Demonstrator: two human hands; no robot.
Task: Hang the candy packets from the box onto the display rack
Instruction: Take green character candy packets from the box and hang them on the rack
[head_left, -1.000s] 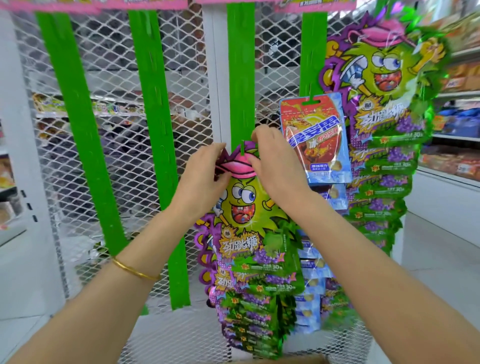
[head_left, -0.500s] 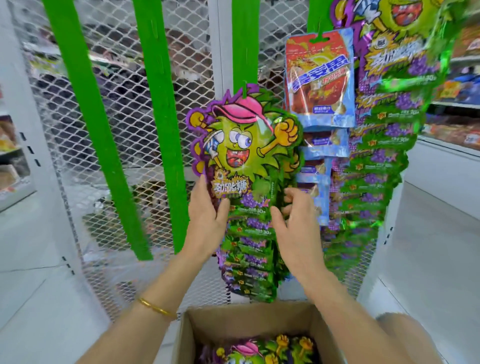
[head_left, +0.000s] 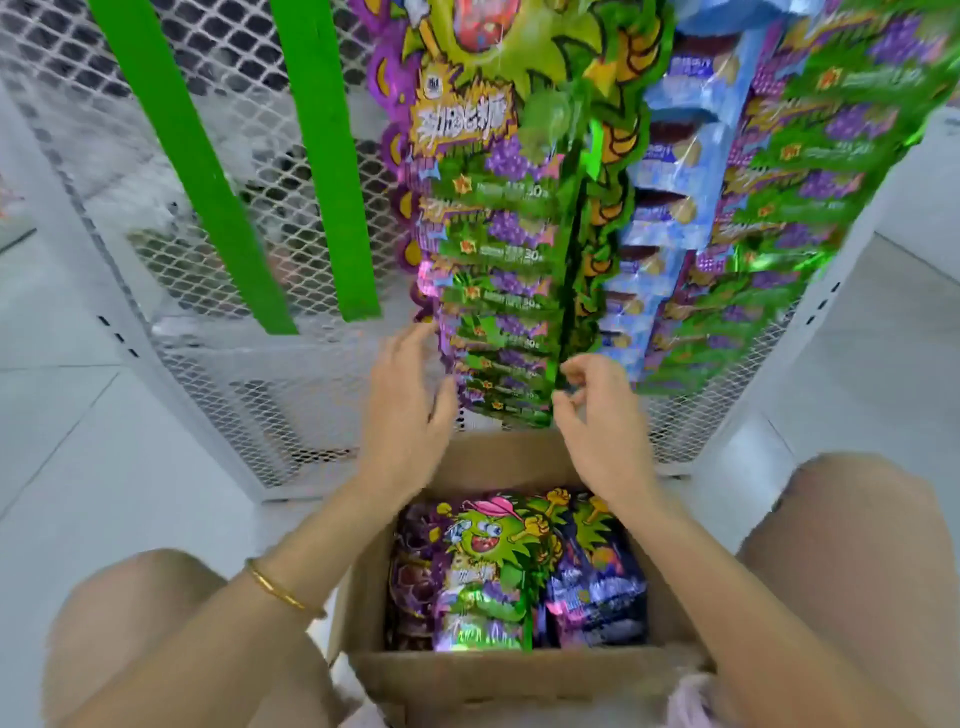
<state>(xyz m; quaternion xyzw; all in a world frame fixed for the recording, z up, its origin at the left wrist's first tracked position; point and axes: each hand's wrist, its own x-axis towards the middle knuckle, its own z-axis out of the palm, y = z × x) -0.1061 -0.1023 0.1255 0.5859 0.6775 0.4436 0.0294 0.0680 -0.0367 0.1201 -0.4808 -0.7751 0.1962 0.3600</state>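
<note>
Candy packets (head_left: 488, 561) lie in the box (head_left: 519, 680). Above its far rim, the left hand (head_left: 410, 410), spread, and the right hand (head_left: 597, 421), loosely curled, are both empty. They flank the lower end of the hung strip (head_left: 498, 270) on the display rack (head_left: 244, 415). Step in hand: judged a reach for stock. The next move calls for gripping a packet's top.

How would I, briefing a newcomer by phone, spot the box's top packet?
Find the cardboard box below the mesh rack. Its top packet lies face up: a green cartoon face in a pink cap, unlike the darker purple packets beside it.
</note>
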